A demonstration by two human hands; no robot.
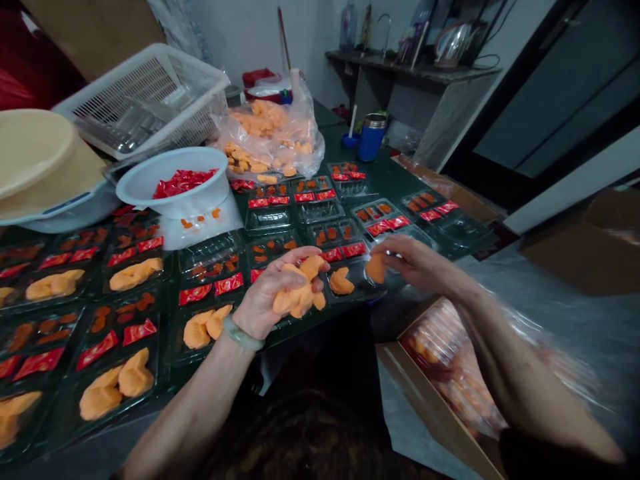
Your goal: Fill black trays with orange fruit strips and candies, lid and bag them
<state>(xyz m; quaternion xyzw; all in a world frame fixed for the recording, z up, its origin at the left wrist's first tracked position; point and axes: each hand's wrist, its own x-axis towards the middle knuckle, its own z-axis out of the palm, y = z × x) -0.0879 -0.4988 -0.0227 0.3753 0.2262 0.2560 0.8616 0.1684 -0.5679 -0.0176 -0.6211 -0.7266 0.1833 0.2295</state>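
**At the table's near edge, orange pieces in both hands**

In the head view, the left hand (257, 307) at eleven o'clock curls its fingers around a bunch of orange food pieces (299, 292). At one o'clock, the right hand (413, 262) pinches one piece (376, 268) between fingertips above a clear plastic tray (357, 275); a light pinch suits such soft-looking pieces.

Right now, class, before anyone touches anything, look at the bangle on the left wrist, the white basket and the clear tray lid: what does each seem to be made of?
The bangle looks like polished jade or glass: pale green, smooth, softly shiny. The white basket looks like moulded plastic, with thin, regular slots. The clear tray lid looks like thin plastic: glossy, see-through, with moulded ridges.
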